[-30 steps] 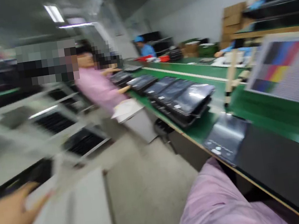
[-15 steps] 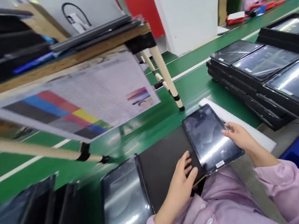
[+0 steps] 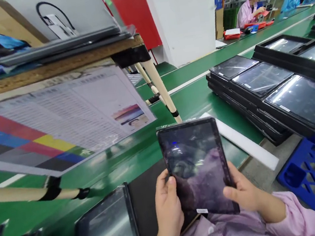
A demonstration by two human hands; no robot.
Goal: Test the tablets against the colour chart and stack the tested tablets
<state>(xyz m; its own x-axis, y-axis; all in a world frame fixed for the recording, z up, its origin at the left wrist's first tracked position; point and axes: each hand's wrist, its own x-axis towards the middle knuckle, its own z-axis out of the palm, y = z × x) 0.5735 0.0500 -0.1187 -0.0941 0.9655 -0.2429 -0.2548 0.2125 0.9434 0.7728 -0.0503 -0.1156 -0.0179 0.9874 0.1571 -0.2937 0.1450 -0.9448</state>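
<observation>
Between my two hands a dark tablet (image 3: 196, 163) in a clear film is held up and tilted toward me, a small white label at its lower edge. My left hand (image 3: 168, 202) grips its left side, thumb on the front. At the right side my right hand (image 3: 243, 188) is closed round the edge, thumb over the screen. Below and left lies a black tray (image 3: 142, 198). Another film-covered tablet (image 3: 107, 230) lies at its left end. My fingers behind the held tablet are hidden.
Stacked black trays with tablets (image 3: 262, 74) stand at right on the green belt (image 3: 192, 97). A white foam strip (image 3: 245, 140) lies nearer. A blue plastic pallet (image 3: 314, 170) is low right. At left, a wooden-legged stand (image 3: 158, 82) carries a printed sheet (image 3: 92, 115). Co-workers (image 3: 246, 9) sit beyond.
The tablet has come up off the black tray toward me and stands more upright. My left hand, open before, has closed on its left edge. The view has shifted to the right.
</observation>
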